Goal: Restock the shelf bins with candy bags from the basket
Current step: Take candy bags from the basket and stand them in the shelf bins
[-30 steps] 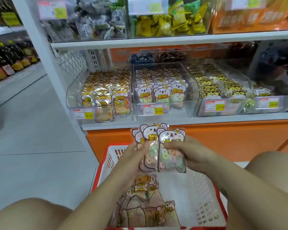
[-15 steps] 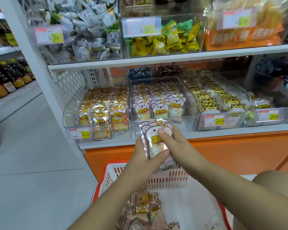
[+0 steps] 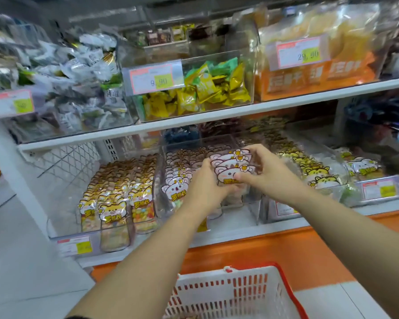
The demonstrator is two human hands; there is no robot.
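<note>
A small stack of pink bear-faced candy bags (image 3: 232,168) is held between both hands over the middle clear bin (image 3: 162,199) on the lower shelf. My left hand (image 3: 205,189) grips the stack from the left and below. My right hand (image 3: 266,174) pinches it from the right, thumb on the front bag. Rows of the same pink bags (image 3: 176,180) stand in that bin. The white basket with red rim (image 3: 230,293) sits below, near the bottom edge; its contents are mostly out of view.
A bin of orange cat-faced candy bags (image 3: 115,203) stands to the left, and a bin of yellow cat bags (image 3: 318,173) to the right. The upper shelf (image 3: 217,116) overhangs the bins and carries bins of wrapped snacks. Grey floor lies at left.
Both hands have lifted the stack of pink bags up from above the basket and forward into the middle bin. The view has tilted upward, so the basket sits lower in frame.
</note>
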